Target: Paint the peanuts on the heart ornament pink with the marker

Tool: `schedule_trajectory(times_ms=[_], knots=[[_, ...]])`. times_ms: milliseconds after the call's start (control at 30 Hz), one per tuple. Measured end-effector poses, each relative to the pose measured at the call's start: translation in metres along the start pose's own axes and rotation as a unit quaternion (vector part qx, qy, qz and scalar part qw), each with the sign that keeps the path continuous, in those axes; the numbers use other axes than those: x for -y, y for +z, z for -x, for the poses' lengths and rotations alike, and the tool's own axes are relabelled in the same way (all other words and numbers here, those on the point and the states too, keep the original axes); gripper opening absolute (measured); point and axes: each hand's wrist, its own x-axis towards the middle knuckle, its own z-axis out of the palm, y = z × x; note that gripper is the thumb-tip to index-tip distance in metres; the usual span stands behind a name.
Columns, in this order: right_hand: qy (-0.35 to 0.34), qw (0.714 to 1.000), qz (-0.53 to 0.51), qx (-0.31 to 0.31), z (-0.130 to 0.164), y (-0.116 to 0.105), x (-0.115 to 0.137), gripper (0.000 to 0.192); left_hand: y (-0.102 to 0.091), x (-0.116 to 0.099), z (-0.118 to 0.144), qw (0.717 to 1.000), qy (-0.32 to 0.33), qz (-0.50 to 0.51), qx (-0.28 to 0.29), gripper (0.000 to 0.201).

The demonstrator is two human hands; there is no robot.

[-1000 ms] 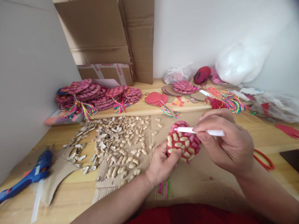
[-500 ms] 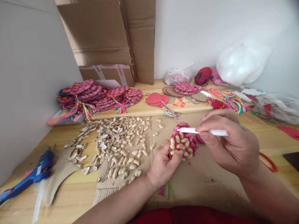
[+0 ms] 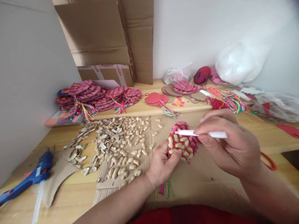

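Note:
A red oval piece [image 3: 173, 139] with several whole peanuts on its face and pink along its edge is gripped by my left hand [image 3: 161, 166]. My left thumb lies over its lower front. Pinched in my right hand [image 3: 231, 147] is a slim white marker [image 3: 187, 133], held nearly level. Its pink tip meets the upper left of the oval piece, beside the peanuts. Pink and green strands [image 3: 167, 189] show below my left wrist; their upper ends are hidden.
Loose peanuts and shells [image 3: 126, 146] cover cardboard on the left. A blue glue gun [image 3: 38, 171] lies farther left. On the back ledge are stacked pink discs [image 3: 93, 96], red discs [image 3: 156, 99] and colourful tassels [image 3: 233, 101]. An orange-red handle [image 3: 268, 161] sits beyond my right wrist.
The marker's tip has moved slightly down and left along the oval piece's edge. My left hand and the piece have shifted a little left in view.

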Motion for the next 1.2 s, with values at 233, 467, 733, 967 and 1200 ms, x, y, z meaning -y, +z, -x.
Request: schedule_trajectory(times_ms=[233, 467, 733, 967, 1200], knots=[[-0.004, 1.0, 0.028, 0.0, 0.002, 0.006, -0.008, 0.015, 0.002, -0.001, -0.001, 0.983, -0.104, 0.149, 0.02, 0.041], [-0.01, 1.0, 0.009, 0.023, 0.004, 0.009, -0.011, 0.019, 0.002, -0.005, -0.002, 0.969, -0.131, 0.205, 0.039, 0.04], [0.004, 1.0, 0.004, 0.018, 0.005, 0.011, -0.014, 0.017, 0.0, -0.004, -0.003, 0.956, -0.174, 0.234, 0.04, 0.043], [0.012, 1.0, 0.022, 0.013, 0.005, 0.011, -0.015, 0.018, 0.0, -0.001, -0.003, 0.948, -0.181, 0.257, 0.04, 0.04], [-0.009, 0.999, 0.028, 0.022, 0.003, 0.012, -0.018, 0.021, -0.001, -0.001, -0.004, 0.943, -0.187, 0.273, 0.037, 0.04]])
